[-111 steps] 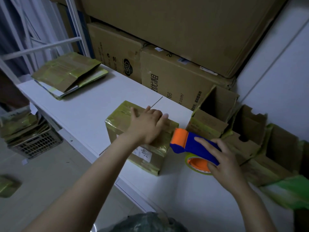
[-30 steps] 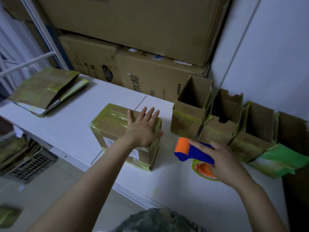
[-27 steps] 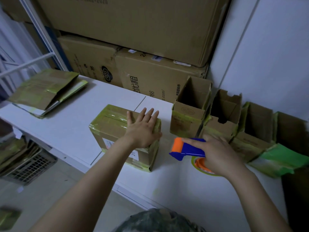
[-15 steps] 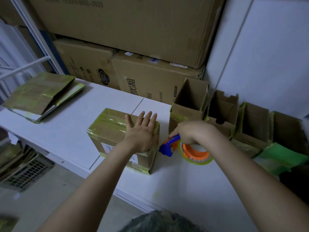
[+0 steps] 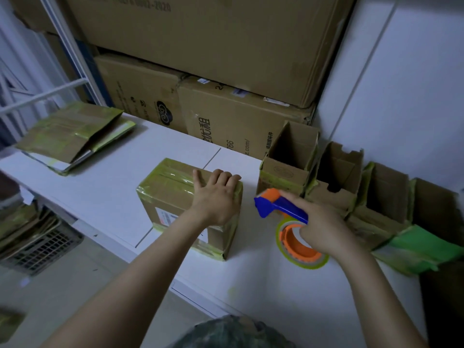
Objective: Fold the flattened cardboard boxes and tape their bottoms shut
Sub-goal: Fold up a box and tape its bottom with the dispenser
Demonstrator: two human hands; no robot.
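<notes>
far left, below the table edge, there's a basket (image 5: 37,249) with flat cardboard in it. up on the white table (image 5: 100,192), a stack of flattened boxes (image 5: 72,136) lies at the left end, covered in yellowish-green tape. big cartons (image 5: 213,51) are piled against the wall behind.

middle of the table: the box (image 5: 170,184), folded up and sitting with a taped face up (shiny strips across the top, white label on the near side). the left hand (image 5: 216,200) lies palm down on its top at the right end, fingers together and reaching the far edge. it's pressing, not wrapped around anything.

just right of the box, not touching it, the right hand (image 5: 324,229) has its fingers closed round the handle of the tape dispenser (image 5: 281,208). that has a blue body and an orange front pointing at the box, and the index finger is laid along the top. the tape roll (image 5: 303,247) hangs under the hand, close to the table; can't tell if it touches.

behind that hand, a row of open boxes (image 5: 288,169) stands along the wall, mouths up. a green sheet (image 5: 421,247) lies at the far right.
</notes>
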